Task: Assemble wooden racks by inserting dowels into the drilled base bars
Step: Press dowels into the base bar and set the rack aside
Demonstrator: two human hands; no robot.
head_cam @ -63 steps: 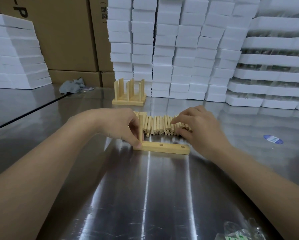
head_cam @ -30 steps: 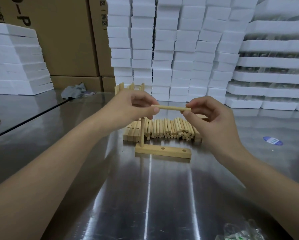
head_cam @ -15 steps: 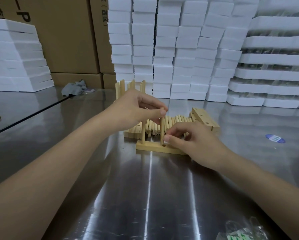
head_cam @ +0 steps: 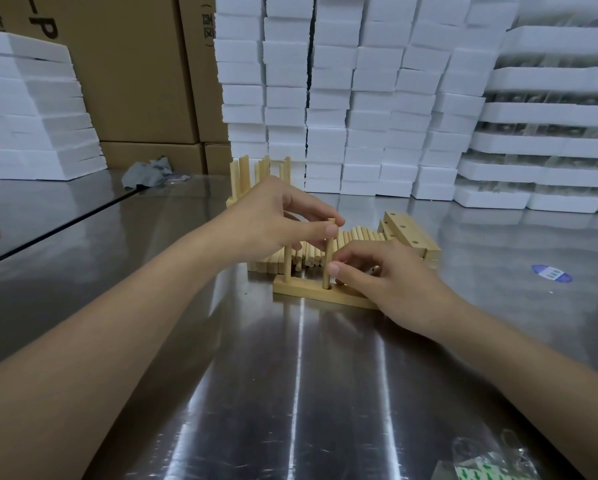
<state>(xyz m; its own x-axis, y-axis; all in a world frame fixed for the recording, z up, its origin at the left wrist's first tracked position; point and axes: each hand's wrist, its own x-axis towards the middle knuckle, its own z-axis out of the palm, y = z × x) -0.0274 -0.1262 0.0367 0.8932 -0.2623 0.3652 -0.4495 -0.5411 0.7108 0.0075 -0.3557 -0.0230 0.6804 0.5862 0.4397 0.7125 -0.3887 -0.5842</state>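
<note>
A pale rectangular wooden base bar [head_cam: 311, 294] with drilled holes is laid flat on the brushed steel table [head_cam: 290, 393], just below the centre of the frame. A round wooden left-hand dowel [head_cam: 286, 265] is stood upright in the hole near the bar's left end, and its top is hidden behind the left hand [head_cam: 276, 220]. A second round wooden middle dowel [head_cam: 329, 252] is held upright with its foot in the next hole; how deep it is seated cannot be told. Its top is pinched between the curled thumb and forefinger of the left hand. Its lower part is pinched by the thumb and bent fingers of the right hand [head_cam: 394, 282], which is rested over the bar's right end.

Directly behind the bar, a row of loose wooden dowels [head_cam: 358, 235] is laid side by side. To their right, a small stack of spare drilled wooden bars [head_cam: 408, 233] is seen. Further back, left of centre, a finished wooden rack [head_cam: 247, 176] is partly covered by the left hand.

Across the top and right of the frame, stacked white foam blocks [head_cam: 342, 98] are piled. Brown cardboard boxes [head_cam: 134, 81] are seen at upper left, with a crumpled grey cloth [head_cam: 148, 174] below them. A blue oval sticker [head_cam: 550, 273] is stuck at the right, and a clear plastic bag [head_cam: 487, 462] is seen at lower right.
</note>
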